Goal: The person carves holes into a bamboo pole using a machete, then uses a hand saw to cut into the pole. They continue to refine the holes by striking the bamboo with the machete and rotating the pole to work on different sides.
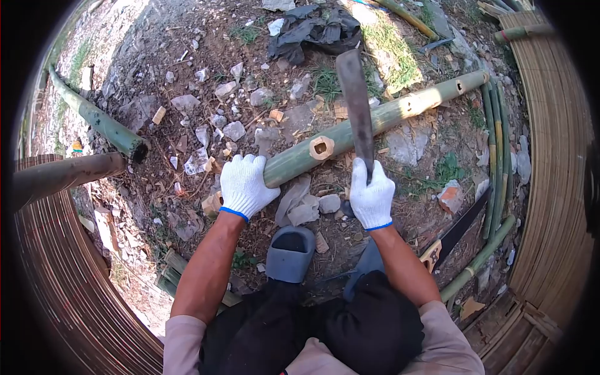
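A thick green bamboo pole (384, 117) slants across the ground from lower left to upper right, with several holes cut along its upper side. My left hand (245, 185), in a white knit glove with a blue cuff, is wrapped round the pole's near end. In my gloved right hand (372, 195) is a machete (357, 100), held by its lower end. Its broad dark blade points away from me and overlaps the middle of the pole in this view. The nearest cut hole (321, 147) lies between my two hands.
A handsaw (454, 234) lies at right beside thin bamboo poles (497, 156). Another bamboo pole (103, 119) is at upper left. Stones, a black plastic sheet (315, 31) and wood chips litter the ground. Slatted bamboo panels (553, 137) flank both sides. My grey sandals (290, 259) are close by.
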Demonstrator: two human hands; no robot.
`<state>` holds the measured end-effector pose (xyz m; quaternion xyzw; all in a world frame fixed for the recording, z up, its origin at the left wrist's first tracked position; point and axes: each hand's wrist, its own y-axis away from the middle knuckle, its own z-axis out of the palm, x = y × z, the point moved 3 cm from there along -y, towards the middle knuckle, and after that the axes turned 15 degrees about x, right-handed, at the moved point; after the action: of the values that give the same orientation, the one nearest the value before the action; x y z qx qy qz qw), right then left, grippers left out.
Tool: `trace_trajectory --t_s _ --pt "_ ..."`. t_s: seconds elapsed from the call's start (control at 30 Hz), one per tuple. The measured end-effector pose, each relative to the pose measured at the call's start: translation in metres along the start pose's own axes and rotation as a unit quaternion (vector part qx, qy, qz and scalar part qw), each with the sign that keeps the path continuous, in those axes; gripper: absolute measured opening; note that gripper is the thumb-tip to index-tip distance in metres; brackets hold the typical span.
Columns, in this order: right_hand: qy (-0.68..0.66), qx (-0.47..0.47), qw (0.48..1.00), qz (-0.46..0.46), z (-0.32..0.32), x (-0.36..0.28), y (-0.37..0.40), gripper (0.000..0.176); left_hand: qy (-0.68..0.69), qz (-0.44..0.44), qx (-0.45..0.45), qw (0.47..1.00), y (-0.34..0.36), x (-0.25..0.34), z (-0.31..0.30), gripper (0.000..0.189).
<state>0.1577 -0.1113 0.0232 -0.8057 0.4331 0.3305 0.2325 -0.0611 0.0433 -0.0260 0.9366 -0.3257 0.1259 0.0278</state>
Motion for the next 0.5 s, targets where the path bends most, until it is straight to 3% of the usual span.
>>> trace_trajectory --t_s 0.07,0.13,0.17,0.3,0.37,0.47,0.5 --pt "0.081 -0.133 0.987 -0.038 0.03 0.052 0.023 0.044 0.009 0.025 0.018 0.999 -0.002 0.011 0.0 0.057" --pt "0.094 -0.173 0.98 -0.022 0.019 0.032 0.011 0.046 0.02 0.012 0.031 0.999 0.004 0.006 -0.005 0.055" --pt "0.094 -0.18 0.979 -0.023 0.013 0.027 0.004 0.045 0.007 0.003 0.005 1.0 0.003 0.007 -0.005 0.053" --pt "0.039 -0.103 0.994 -0.014 -0.034 0.027 -0.003 0.043 0.006 0.02 0.042 0.999 0.004 0.008 -0.002 0.053" --pt "0.08 -0.099 0.991 -0.045 -0.061 0.044 -0.006 0.046 0.013 0.022 0.093 0.995 0.01 0.007 0.005 0.054" --pt "0.124 -0.137 0.982 -0.041 -0.109 0.049 -0.01 0.049 -0.031 -0.037 0.04 0.998 0.011 0.016 -0.005 0.072" --pt "0.163 -0.153 0.974 -0.036 -0.125 0.051 -0.01 0.05 0.046 0.049 0.135 0.989 0.007 0.038 -0.047 0.062"
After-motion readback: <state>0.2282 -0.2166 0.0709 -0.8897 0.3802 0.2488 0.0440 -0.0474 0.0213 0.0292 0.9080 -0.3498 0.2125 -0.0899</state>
